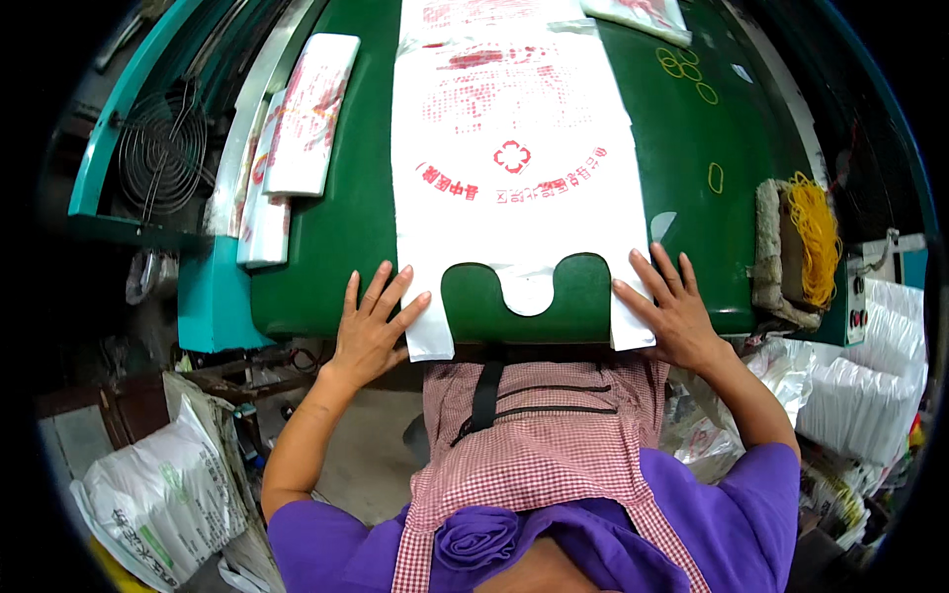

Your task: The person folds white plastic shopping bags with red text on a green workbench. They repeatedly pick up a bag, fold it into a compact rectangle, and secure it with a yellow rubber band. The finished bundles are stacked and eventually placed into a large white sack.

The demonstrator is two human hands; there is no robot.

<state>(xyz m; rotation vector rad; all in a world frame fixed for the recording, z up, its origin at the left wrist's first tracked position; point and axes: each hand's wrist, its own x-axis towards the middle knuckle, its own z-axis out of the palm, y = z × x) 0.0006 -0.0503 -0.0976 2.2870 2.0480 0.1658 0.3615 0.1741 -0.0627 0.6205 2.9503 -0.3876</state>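
Observation:
A stack of white plastic carrier bags (pixel 514 222) with red print lies flat on the green belt table (pixel 356 227), its two handle straps toward me. My left hand (pixel 374 321) rests with spread fingers at the outer edge of the left strap. On the other side, my right hand (pixel 672 306) lies with fingers stretched out along the right strap's outer edge. Neither hand grips anything. Between the straps is a rounded white tab with curved cut-outs on both sides.
Folded bundles of printed bags (pixel 311 119) lie at the belt's left edge. Loose yellow rubber bands (pixel 677 64) are scattered at the right, with a bunch of yellow bands (pixel 814 237) at the right edge. Stacked white bags (pixel 865 381) stand right; a white sack (pixel 163 499) sits lower left.

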